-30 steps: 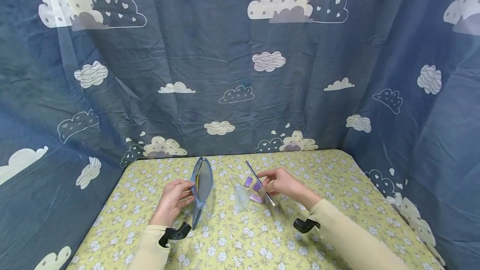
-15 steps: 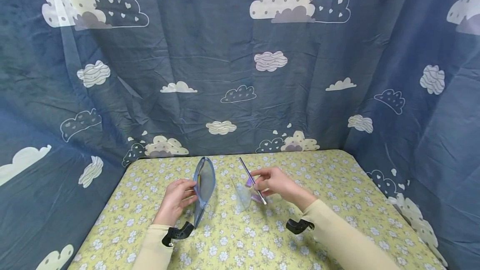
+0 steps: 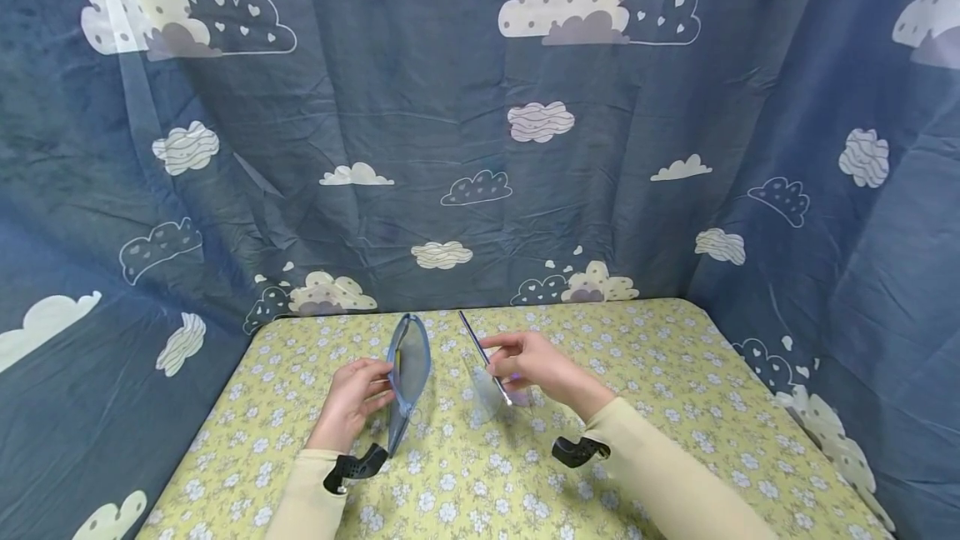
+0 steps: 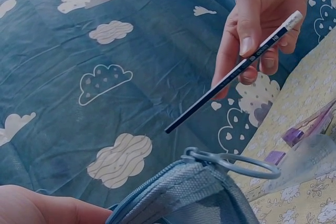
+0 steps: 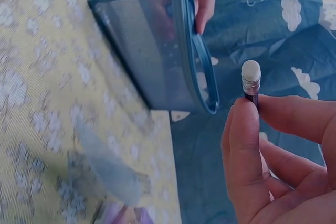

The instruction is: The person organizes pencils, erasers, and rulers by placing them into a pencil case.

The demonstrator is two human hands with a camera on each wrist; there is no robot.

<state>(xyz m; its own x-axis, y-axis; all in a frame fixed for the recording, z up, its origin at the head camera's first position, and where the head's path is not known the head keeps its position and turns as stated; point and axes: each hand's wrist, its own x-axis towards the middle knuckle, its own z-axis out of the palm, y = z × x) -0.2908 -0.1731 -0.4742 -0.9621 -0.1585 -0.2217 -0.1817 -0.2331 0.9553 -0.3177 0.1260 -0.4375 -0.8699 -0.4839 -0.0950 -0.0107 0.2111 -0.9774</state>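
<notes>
A blue see-through zip pouch [image 3: 417, 357] stands on edge with its mouth unzipped, and my left hand [image 3: 351, 402] grips it by the near side of the rim. Inside it shows something thin and yellow [image 3: 398, 362]. Between thumb and fingers, my right hand [image 3: 534, 367] pinches a dark blue pencil [image 4: 231, 76]. Its white eraser [image 5: 251, 71] points back toward me and its other end slants up and away, to the right of the pouch. In the left wrist view the pencil's far end is apart from the pouch's zipper ring [image 4: 252, 165].
Below my right hand, a pale translucent bluish piece [image 3: 486, 394] lies on the yellow flowered tablecloth [image 3: 480, 490]. Small purple blocks [image 4: 292, 136] lie beside it, partly hidden by the hand in the head view. A dark blue cloud-print curtain [image 3: 420, 148] hangs behind the table.
My right hand has moved left with the pencil, closer to the pouch, and now covers more of the purple blocks. My left hand and the pouch have hardly moved.
</notes>
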